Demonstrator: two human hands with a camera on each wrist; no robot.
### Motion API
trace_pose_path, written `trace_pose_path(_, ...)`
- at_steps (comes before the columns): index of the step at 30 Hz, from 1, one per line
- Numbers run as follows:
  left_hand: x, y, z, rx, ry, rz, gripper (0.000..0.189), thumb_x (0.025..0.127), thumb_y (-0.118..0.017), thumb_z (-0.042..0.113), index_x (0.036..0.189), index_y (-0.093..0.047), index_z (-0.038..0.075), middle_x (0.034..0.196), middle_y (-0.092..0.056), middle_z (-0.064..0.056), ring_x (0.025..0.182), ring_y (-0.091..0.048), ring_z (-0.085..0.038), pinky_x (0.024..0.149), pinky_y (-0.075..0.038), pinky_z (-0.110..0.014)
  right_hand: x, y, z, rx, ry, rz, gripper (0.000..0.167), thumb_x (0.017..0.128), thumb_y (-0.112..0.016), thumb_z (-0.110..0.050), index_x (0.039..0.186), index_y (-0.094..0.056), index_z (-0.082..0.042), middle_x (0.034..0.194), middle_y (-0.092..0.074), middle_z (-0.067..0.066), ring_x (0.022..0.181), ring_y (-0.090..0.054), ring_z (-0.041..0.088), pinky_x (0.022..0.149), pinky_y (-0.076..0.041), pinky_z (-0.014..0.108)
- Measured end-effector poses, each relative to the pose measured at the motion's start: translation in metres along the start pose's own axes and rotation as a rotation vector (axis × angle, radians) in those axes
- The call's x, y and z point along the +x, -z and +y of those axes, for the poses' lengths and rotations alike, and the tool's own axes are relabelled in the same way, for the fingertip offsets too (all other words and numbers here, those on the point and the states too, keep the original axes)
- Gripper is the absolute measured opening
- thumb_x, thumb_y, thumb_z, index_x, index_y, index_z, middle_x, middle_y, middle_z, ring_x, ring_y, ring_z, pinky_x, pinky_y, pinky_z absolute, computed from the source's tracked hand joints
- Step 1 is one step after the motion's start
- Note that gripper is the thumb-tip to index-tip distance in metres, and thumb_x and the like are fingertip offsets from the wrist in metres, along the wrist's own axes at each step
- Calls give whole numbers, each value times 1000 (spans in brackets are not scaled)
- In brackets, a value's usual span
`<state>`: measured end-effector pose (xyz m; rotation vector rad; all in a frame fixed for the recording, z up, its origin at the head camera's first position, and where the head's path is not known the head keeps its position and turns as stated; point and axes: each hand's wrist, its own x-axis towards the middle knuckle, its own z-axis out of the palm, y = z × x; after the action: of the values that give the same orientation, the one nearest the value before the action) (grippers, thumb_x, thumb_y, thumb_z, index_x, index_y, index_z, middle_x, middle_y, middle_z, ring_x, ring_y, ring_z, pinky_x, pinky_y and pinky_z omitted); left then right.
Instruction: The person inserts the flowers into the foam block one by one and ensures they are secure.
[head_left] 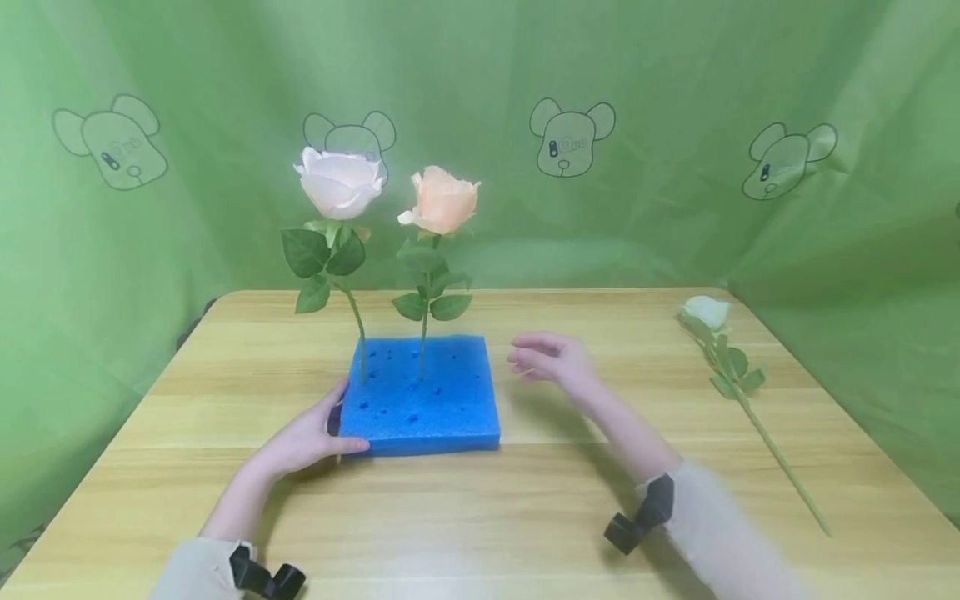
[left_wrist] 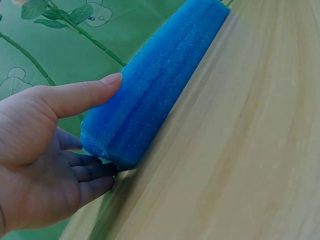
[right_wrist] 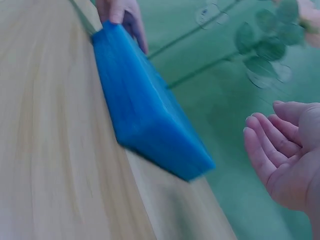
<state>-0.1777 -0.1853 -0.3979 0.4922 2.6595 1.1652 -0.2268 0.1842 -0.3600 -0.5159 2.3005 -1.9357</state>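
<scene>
A blue foam block (head_left: 457, 408) with several small holes in its top lies on the table. My left hand (head_left: 311, 433) holds its near left corner, the thumb (left_wrist: 95, 95) on the front edge and the fingers along the left side. Two artificial roses stand upright in the block: a pale pink rose (head_left: 341, 185) at the left and a peach rose (head_left: 444, 202) closer to the middle. To the right of the block, my right hand (head_left: 551, 358) is raised over the table, its fingers loosely bent and holding nothing.
A white rose (head_left: 707, 312) lies on the right side of the wooden table (head_left: 450, 525), its long stem pointing toward the near right. Behind the table hangs a green curtain (head_left: 480, 75) with bear-face prints. Each wrist carries a small black camera.
</scene>
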Motion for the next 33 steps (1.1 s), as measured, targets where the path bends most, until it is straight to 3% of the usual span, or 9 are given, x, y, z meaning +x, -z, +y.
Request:
trace_pose_path(1, 0, 0, -1, -4, 0, -1, 106, 78, -71, 44, 146, -6, -6, 149, -12, -28, 133, -18, -46, 106, -19, -58, -9, 5, -9, -27, -30, 33, 43, 90, -60, -16, 121, -51, 11, 111, -60, 28, 91, -65, 25, 81, -53, 37)
trace_pose_path(6, -2, -1, -2, -15, -4, 0, 106, 78, -71, 42, 146, -6, -6, 149, -12, -29, 133, -18, -47, 106, -19, -58, -35, 42, -8, -94, -67, 113, 46, 92, -58, -20, 124, -48, 12, 115, -58, 27, 93, -64, 17, 84, -51, 29)
trace_pose_path(11, -3, 1, 0, -4, -5, 1, 105, 78, -71, 42, 145, -6, -7, 148, -13, -30, 132, -19, -47, 106, -20, -58, -64, 80, -6, -132, -92, 187, 51, 94, -56, -25, 127, -44, 12, 109, -66, 5, 96, -63, 12, 84, -50, 21)
trace_pose_path(15, -4, 0, 0, -8, -5, -3, 105, 78, -71, 42, 146, -6, -6, 149, -13, -29, 132, -19, -47, 106, -20, -58, -88, 108, -7, -39, -78, 235, 40, 94, -56, -21, 124, -49, 5, 103, -67, -6, 94, -63, 7, 82, -49, 18)
trace_pose_path(19, -5, -2, -2, -14, 4, -5, 105, 78, -71, 42, 146, -6, -5, 148, -13, -29, 133, -19, -47, 106, -20, -58, -109, 135, -2, 127, -13, 251, 18, 95, -53, -9, 111, -61, -10, 101, -69, -1, 93, -65, 9, 81, -50, 20)
trace_pose_path(24, -6, -4, -2, -17, 14, -14, 105, 78, -71, 42, 146, -7, -5, 148, -15, -29, 132, -20, -47, 105, -21, -59, -133, 166, 11, 278, 25, 232, 28, 96, -43, 2, 107, -64, -15, 101, -69, 1, 93, -65, 10, 81, -50, 20)
trace_pose_path(27, -6, -5, -1, -20, 14, -19, 105, 78, -71, 42, 146, -7, -5, 148, -15, -29, 132, -20, -47, 105, -21, -59, -147, 185, 16, 278, -14, 267, 28, 96, -44, 0, 106, -64, -17, 100, -69, 0, 91, -65, 8, 79, -51, 18)
trace_pose_path(33, -4, -4, 1, -22, 16, -13, 105, 77, -72, 42, 147, -7, -3, 148, -17, -29, 132, -21, -47, 105, -22, -59, -171, 220, 25, 142, -189, 315, 21, 97, -49, -12, 106, -61, -26, 99, -68, -10, 88, -64, 2, 72, -50, 13)
